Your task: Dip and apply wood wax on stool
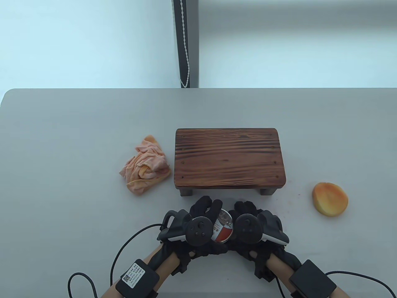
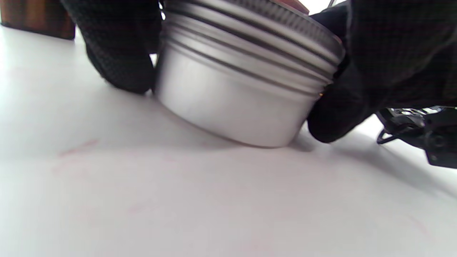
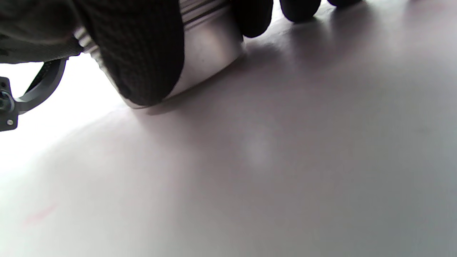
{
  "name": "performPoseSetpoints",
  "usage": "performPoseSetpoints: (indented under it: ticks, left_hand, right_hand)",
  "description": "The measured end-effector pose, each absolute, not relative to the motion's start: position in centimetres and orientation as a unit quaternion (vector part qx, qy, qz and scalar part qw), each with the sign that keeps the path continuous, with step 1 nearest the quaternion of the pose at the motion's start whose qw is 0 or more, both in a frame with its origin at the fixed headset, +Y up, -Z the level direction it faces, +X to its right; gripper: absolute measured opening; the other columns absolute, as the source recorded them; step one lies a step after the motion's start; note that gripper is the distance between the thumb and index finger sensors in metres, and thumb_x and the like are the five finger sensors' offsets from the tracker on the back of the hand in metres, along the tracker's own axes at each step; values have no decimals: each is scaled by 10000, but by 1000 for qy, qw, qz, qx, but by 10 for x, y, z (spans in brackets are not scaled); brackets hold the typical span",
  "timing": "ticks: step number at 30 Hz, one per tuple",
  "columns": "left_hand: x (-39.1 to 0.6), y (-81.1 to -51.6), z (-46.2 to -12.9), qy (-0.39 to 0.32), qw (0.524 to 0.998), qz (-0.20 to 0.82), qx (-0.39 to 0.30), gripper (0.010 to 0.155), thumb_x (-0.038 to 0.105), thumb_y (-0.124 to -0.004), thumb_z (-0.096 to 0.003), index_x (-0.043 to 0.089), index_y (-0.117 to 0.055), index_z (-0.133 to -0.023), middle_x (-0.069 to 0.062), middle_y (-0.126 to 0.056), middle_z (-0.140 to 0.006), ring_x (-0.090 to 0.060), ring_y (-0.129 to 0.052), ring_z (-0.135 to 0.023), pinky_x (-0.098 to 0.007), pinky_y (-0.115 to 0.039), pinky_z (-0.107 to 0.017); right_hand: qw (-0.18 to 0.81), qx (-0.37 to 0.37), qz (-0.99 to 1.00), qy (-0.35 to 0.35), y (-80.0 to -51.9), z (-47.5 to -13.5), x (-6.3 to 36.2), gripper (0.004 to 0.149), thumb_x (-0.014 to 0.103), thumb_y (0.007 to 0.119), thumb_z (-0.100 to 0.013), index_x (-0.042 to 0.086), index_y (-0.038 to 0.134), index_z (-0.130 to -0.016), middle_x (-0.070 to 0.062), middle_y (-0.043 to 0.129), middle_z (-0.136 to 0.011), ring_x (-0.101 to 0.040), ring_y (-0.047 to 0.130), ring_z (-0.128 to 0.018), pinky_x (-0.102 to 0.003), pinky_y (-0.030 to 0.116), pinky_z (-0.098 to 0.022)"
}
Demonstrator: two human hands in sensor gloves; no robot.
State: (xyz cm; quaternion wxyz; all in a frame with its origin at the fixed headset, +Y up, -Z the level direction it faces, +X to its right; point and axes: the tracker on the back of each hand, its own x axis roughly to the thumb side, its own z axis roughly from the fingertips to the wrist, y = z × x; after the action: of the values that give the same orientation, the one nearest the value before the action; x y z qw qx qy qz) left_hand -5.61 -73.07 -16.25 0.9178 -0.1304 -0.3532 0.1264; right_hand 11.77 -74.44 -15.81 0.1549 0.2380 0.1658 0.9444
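Just in front of the stool, a round silver wax tin with ridged sides and red-labelled lid sits on the worktop, gripped by left hand and right hand fingers.

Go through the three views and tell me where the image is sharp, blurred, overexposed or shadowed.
Table view: evenly lit and sharp, stool grain crisp. Left wrist view: the tin looks slightly smeared, and the table is softly focused and washed out. Right wrist view: blown-out white at left, a broad shadow under the right hand, the whole frame soft.
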Motion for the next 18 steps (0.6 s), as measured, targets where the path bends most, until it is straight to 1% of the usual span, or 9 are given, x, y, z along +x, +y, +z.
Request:
performPoseSetpoints:
  ticks: [2,5,8,10,11,12,14,17,18]
  left_hand:
    - [-55,-730,-163,-351,921,115,-124,1002,602,-843,-529,-51,-371,-1125,-430,-391,-1096,-696,-625,-972,-647,-862,-600]
    - [-54,-729,-162,-365,913,128,-126,975,537,-869,-548,-69,-370,-1127,-429,-393,-1111,-707,-597,-986,-699,-858,-584]
    - [-57,-725,-166,-386,889,173,-178,905,384,-937,-558,-63,-402,-1134,-363,-380,-1176,-711,-514,-1039,-781,-825,-592]
    - [-60,-726,-166,-389,886,182,-173,893,356,-948,-556,-54,-407,-1137,-346,-373,-1191,-737,-496,-1032,-785,-813,-606]
    - [-61,-727,-166,-388,887,181,-174,929,389,-953,-546,-52,-390,-1140,-382,-333,-1190,-753,-489,-1025,-775,-804,-620]
    - [-61,-728,-166,-375,892,176,-179,1006,464,-956,-522,-64,-363,-1140,-437,-278,-1175,-768,-482,-1014,-755,-797,-633]
    - [-60,-730,-165,-348,905,172,-172,1106,594,-911,-497,-79,-314,-1141,-490,-231,-1136,-782,-482,-994,-717,-784,-649]
    - [-57,-731,-164,-308,922,157,-174,1084,621,-884,-504,-32,-310,-1152,-455,-269,-1105,-787,-504,-980,-677,-783,-664]
    - [-55,-731,-164,-304,925,154,-167,1068,602,-883,-516,-40,-310,-1149,-450,-304,-1094,-779,-532,-972,-670,-794,-655]
  right_hand:
    - [155,238,944,166,-745,-158,118,803,337,918,-499,-108,504,-1024,-483,382,-1127,-763,354,-980,-896,376,-556]
    - [154,240,944,167,-745,-158,117,808,333,918,-498,-123,506,-1021,-486,377,-1126,-760,352,-981,-900,377,-550]
    - [152,241,944,167,-745,-158,117,815,329,920,-493,-131,502,-1021,-484,373,-1128,-758,350,-984,-900,375,-552]
    - [152,240,944,167,-745,-159,117,817,324,921,-493,-135,500,-1022,-480,375,-1128,-753,350,-989,-899,373,-554]
    - [152,240,944,167,-745,-159,117,818,325,921,-493,-134,500,-1023,-479,375,-1129,-752,350,-989,-899,373,-555]
    - [151,240,944,167,-745,-158,117,818,324,921,-493,-134,500,-1023,-479,375,-1129,-751,349,-990,-898,373,-556]
    - [150,241,944,167,-746,-158,117,818,327,919,-495,-135,498,-1023,-480,373,-1128,-752,350,-989,-899,373,-555]
    - [149,241,944,167,-746,-159,117,817,329,917,-496,-135,499,-1023,-480,373,-1129,-750,348,-990,-898,373,-555]
    - [149,241,944,167,-746,-159,117,818,329,918,-495,-135,500,-1023,-479,374,-1129,-751,350,-989,-898,373,-555]
